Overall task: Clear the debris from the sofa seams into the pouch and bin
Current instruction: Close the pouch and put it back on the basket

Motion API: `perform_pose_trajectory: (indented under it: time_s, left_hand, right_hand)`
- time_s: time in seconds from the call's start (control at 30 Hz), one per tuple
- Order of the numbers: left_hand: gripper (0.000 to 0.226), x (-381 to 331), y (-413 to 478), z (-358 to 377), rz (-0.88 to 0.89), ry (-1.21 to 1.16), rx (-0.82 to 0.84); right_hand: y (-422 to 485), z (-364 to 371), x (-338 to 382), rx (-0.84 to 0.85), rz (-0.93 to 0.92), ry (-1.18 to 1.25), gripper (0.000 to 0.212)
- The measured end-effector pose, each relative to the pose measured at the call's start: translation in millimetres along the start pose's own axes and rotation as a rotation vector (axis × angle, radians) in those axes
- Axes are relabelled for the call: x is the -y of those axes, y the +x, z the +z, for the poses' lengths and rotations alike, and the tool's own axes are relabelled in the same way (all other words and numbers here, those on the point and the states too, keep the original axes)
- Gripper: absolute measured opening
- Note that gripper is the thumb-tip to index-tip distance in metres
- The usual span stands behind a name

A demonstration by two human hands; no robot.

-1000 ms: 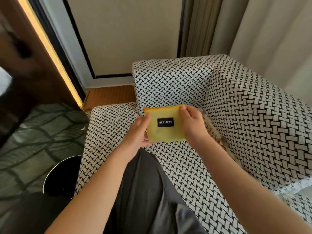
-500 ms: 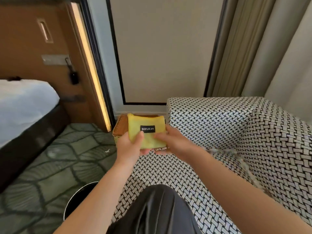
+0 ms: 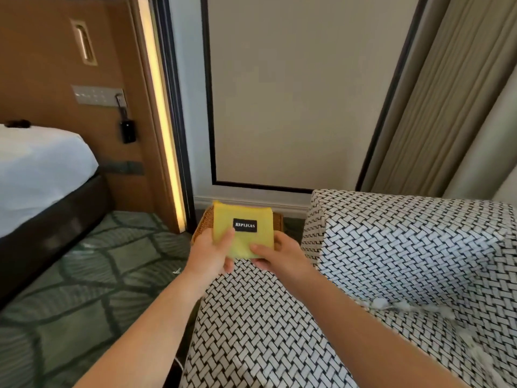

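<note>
Two forearms come in from the bottom edge and meet at frame centre. Under them, lower middle: sofa seat (image 3: 251, 326), black-and-white woven cover. The sofa arm (image 3: 405, 242) rises at right. White debris (image 3: 391, 305) lies along the seam where seat meets arm, lower right; it is blurred, so I cannot tell what the pieces are.

My left hand (image 3: 208, 256) grips the lower left corner of the pouch (image 3: 242, 217), thumb on the front face, fingers behind. My right hand (image 3: 282, 260) pinches the lower right edge, thumb on front.

The pouch is yellow and flat, held upright over the far end of the seat, with a black label reading REPLICAS facing me. I cannot tell whether its mouth is open.

Just behind the pouch is a brown wicker basket (image 3: 277, 222), mostly hidden. Green patterned carpet (image 3: 84, 275) fills the lower left, with a bed (image 3: 36, 169) in white sheeting at the left edge. Farthest back: lit strip (image 3: 159, 107) in the wood panel at upper left, cream wall (image 3: 293, 93) at centre, beige curtain (image 3: 447, 107) at upper right.
</note>
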State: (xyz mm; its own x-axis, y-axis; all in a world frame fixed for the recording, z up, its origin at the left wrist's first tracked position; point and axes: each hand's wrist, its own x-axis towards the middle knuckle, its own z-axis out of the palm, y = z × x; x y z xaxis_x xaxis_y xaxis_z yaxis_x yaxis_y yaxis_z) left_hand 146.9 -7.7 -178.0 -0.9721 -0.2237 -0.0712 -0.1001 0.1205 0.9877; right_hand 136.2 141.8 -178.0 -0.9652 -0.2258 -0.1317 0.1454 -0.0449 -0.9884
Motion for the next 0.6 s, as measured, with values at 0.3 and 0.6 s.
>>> perform_pose_trajectory:
  time_s: [0.3,0.6]
  left_hand:
    - [0.009,115.0,153.0,-9.4,-0.154,-0.148,-0.013]
    - [0.015,189.8,251.2,11.7,-0.208,-0.118,-0.242]
  right_hand:
    - [159.4,27.5,-105.4,-0.251,0.055,-0.128,0.011]
    - [270.5,26.2,-164.8,-0.294,-0.045,-0.524,0.015]
